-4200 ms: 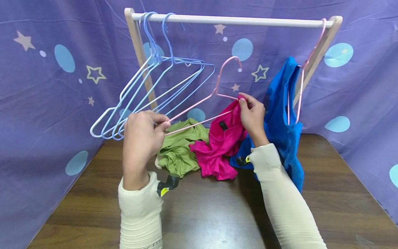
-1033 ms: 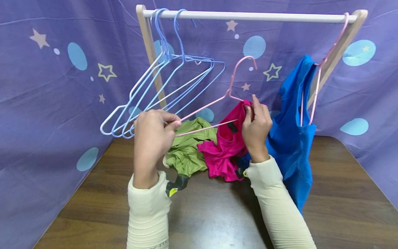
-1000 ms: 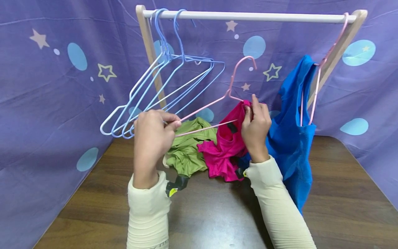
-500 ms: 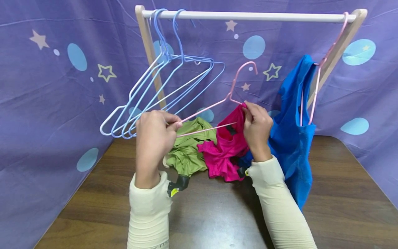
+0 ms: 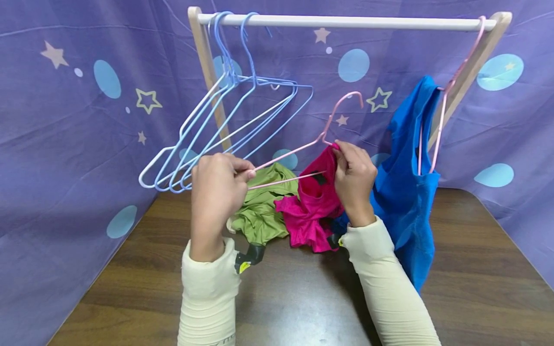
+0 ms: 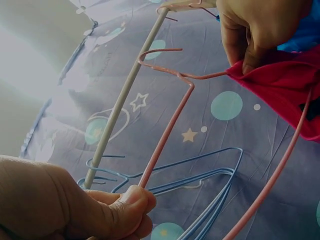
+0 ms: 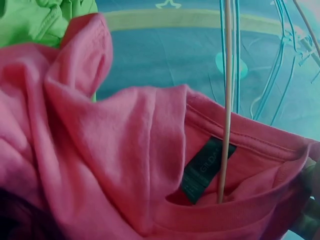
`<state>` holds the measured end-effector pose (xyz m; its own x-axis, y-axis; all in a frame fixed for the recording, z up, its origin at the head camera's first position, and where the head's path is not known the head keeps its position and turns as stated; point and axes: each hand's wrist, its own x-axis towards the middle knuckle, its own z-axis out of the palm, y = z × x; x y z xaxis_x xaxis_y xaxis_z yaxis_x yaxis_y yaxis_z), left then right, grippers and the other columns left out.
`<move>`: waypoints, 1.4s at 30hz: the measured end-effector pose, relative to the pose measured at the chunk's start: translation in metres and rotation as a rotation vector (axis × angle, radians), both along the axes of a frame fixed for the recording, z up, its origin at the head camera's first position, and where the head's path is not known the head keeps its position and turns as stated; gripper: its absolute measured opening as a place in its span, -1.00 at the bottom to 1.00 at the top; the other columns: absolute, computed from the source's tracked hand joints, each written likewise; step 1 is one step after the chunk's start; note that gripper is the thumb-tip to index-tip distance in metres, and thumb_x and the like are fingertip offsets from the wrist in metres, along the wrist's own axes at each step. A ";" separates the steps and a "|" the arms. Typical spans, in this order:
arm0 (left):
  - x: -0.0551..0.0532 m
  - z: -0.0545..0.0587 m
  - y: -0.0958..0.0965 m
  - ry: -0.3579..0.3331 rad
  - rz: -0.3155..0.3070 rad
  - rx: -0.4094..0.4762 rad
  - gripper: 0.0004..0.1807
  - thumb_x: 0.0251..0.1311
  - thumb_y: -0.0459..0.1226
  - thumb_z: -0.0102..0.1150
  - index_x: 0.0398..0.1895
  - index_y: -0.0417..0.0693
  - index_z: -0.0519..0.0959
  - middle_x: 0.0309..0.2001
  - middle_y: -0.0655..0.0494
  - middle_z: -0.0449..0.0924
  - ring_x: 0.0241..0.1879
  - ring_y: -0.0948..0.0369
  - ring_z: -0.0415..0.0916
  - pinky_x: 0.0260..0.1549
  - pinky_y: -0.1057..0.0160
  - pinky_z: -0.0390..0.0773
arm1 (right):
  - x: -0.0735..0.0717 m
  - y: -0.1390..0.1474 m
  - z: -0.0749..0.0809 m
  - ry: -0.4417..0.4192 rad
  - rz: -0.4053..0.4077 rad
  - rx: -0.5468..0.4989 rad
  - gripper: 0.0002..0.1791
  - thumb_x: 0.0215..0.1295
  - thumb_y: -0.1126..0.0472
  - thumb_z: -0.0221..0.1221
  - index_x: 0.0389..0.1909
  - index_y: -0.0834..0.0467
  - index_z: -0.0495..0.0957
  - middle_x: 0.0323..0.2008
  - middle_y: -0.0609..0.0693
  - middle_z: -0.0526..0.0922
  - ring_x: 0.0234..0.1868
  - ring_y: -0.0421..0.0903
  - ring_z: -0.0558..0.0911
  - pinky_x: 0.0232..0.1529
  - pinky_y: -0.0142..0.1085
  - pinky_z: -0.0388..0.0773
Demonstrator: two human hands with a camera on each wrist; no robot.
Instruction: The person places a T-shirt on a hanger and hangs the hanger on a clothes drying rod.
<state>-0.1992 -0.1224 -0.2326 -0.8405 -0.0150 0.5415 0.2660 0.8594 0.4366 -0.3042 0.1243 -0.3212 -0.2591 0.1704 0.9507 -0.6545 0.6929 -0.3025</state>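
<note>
Along the left end of the rail (image 5: 346,22), the blue hangers (image 5: 235,81) hung bunched, their lower corners reaching down towards the left hand (image 5: 218,197). That hand, below the rail's left end, pinched one side of the pink hanger (image 5: 288,154) between thumb and fingers. A swing of the wrist could have snagged the blue hangers, so near did they look; whether they touched it, I could not tell. Since it held the pink hanger near one corner only, a hard tug could have twisted it.

Lower, under the rail's left part, the green cloth (image 5: 261,211) lay crumpled on the worktop (image 5: 285,298) against the pink shirt (image 5: 311,206), and might have been dragged along with it.

The pink shirt was below the rail, just left of its middle, neck raised and body bunched on the worktop. The hanger's lower bar ran into the neck past the label (image 7: 202,170); its end could have caught on cloth, and the shirt's weight could have pulled the collar off.

Under the rail's middle, the right hand (image 5: 356,180) pinched the collar against the hanger's other side. Loosening too soon seemed the likeliest cause of a slip.

Below the rail's right end, the blue shirt (image 5: 409,192) hung beside the right sleeve (image 5: 383,264), which could have brushed it.
</note>
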 end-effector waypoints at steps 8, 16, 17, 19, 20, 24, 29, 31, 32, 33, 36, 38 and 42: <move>-0.003 -0.001 0.001 -0.031 0.010 -0.009 -0.95 0.19 -0.21 0.46 -0.33 0.08 0.85 -0.28 0.13 0.80 -0.27 0.05 0.69 -0.10 -0.08 0.52 | 0.001 -0.005 -0.001 0.004 0.013 0.003 -0.85 0.40 0.32 0.26 -0.15 0.29 0.76 -0.21 0.18 0.78 -0.25 0.20 0.70 -0.14 0.02 0.63; -0.006 -0.003 0.002 -0.053 0.004 -0.021 -0.96 0.19 -0.20 0.46 -0.36 0.08 0.84 -0.28 0.13 0.79 -0.28 0.06 0.66 -0.12 -0.07 0.53 | 0.003 -0.006 0.001 0.013 0.010 0.002 -0.83 0.42 0.30 0.25 -0.16 0.30 0.76 -0.21 0.18 0.79 -0.24 0.20 0.70 -0.13 0.03 0.64; -0.007 -0.003 0.002 -0.058 0.003 -0.025 -0.96 0.20 -0.20 0.46 -0.36 0.08 0.84 -0.27 0.13 0.79 -0.27 0.06 0.66 -0.12 -0.07 0.53 | 0.003 -0.007 0.002 0.014 0.009 0.001 -0.83 0.42 0.29 0.25 -0.16 0.30 0.75 -0.21 0.18 0.78 -0.23 0.20 0.70 -0.13 0.03 0.64; -0.008 -0.003 0.002 -0.068 0.003 -0.030 -0.95 0.20 -0.19 0.45 -0.35 0.09 0.84 -0.27 0.13 0.78 -0.26 0.05 0.66 -0.13 -0.08 0.52 | 0.004 -0.008 0.002 0.016 0.006 -0.005 -0.83 0.42 0.28 0.26 -0.16 0.30 0.75 -0.21 0.17 0.78 -0.23 0.19 0.70 -0.12 0.03 0.64; -0.009 -0.003 0.002 -0.072 0.002 -0.033 -0.95 0.21 -0.19 0.45 -0.34 0.09 0.84 -0.27 0.13 0.78 -0.26 0.05 0.66 -0.13 -0.08 0.52 | 0.005 -0.009 0.003 0.016 0.006 -0.009 -0.83 0.41 0.27 0.26 -0.17 0.29 0.75 -0.21 0.17 0.78 -0.23 0.18 0.71 -0.12 0.03 0.64; -0.011 -0.004 0.003 -0.081 -0.002 -0.032 -0.95 0.21 -0.19 0.44 -0.34 0.10 0.83 -0.31 0.14 0.79 -0.25 0.03 0.68 -0.16 -0.08 0.52 | 0.007 -0.010 0.004 0.016 -0.004 -0.012 -0.82 0.41 0.25 0.27 -0.17 0.30 0.75 -0.20 0.17 0.78 -0.22 0.18 0.70 -0.09 0.00 0.63; -0.013 -0.006 0.005 -0.070 0.007 -0.030 -0.96 0.20 -0.20 0.46 -0.36 0.08 0.83 -0.35 0.13 0.79 -0.25 -0.03 0.69 -0.19 -0.08 0.53 | 0.011 -0.014 0.006 0.033 -0.001 -0.014 -0.81 0.40 0.24 0.28 -0.16 0.30 0.75 -0.21 0.17 0.78 -0.18 0.16 0.71 -0.05 -0.01 0.63; -0.014 -0.006 0.005 -0.069 0.010 -0.032 -0.96 0.19 -0.21 0.46 -0.36 0.07 0.83 -0.35 0.13 0.79 -0.25 -0.04 0.70 -0.19 -0.08 0.53 | 0.012 -0.017 0.007 0.047 0.007 -0.015 -0.82 0.40 0.25 0.29 -0.16 0.31 0.75 -0.21 0.17 0.78 -0.18 0.16 0.71 -0.05 -0.02 0.63; -0.014 -0.006 0.005 -0.070 0.011 -0.034 -0.96 0.19 -0.21 0.46 -0.36 0.07 0.83 -0.35 0.12 0.79 -0.25 -0.04 0.70 -0.19 -0.08 0.54 | 0.013 -0.018 0.007 0.056 0.011 -0.017 -0.82 0.39 0.26 0.29 -0.16 0.31 0.75 -0.21 0.17 0.78 -0.18 0.16 0.71 -0.04 -0.02 0.63; -0.014 -0.007 0.004 -0.072 0.011 -0.036 -0.96 0.19 -0.21 0.46 -0.35 0.06 0.84 -0.35 0.12 0.79 -0.24 -0.05 0.70 -0.18 -0.08 0.54 | 0.013 -0.019 0.007 0.064 0.014 -0.018 -0.82 0.39 0.26 0.29 -0.16 0.31 0.75 -0.21 0.17 0.78 -0.18 0.16 0.71 -0.04 -0.02 0.63; -0.016 -0.008 0.003 -0.080 0.005 -0.043 -0.95 0.18 -0.22 0.46 -0.33 0.04 0.84 -0.33 0.10 0.80 -0.22 -0.05 0.70 -0.16 -0.08 0.54 | 0.014 -0.022 0.008 0.081 0.018 -0.028 -0.84 0.38 0.28 0.30 -0.16 0.31 0.75 -0.22 0.16 0.78 -0.18 0.16 0.71 -0.05 -0.02 0.64; -0.017 -0.009 0.003 -0.084 0.001 -0.049 -0.95 0.19 -0.22 0.46 -0.32 0.04 0.84 -0.33 0.10 0.80 -0.22 -0.05 0.70 -0.16 -0.08 0.54 | 0.015 -0.024 0.007 0.086 0.016 -0.030 -0.85 0.38 0.29 0.30 -0.17 0.30 0.75 -0.22 0.16 0.78 -0.18 0.15 0.71 -0.05 -0.02 0.64; -0.021 -0.011 0.001 -0.088 0.001 -0.044 -0.94 0.20 -0.22 0.44 -0.32 0.04 0.84 -0.33 0.08 0.80 -0.22 -0.05 0.69 -0.17 -0.09 0.54 | 0.016 -0.024 0.006 0.093 -0.007 -0.016 -0.85 0.40 0.28 0.28 -0.17 0.28 0.74 -0.23 0.14 0.78 -0.18 0.13 0.72 -0.07 -0.01 0.66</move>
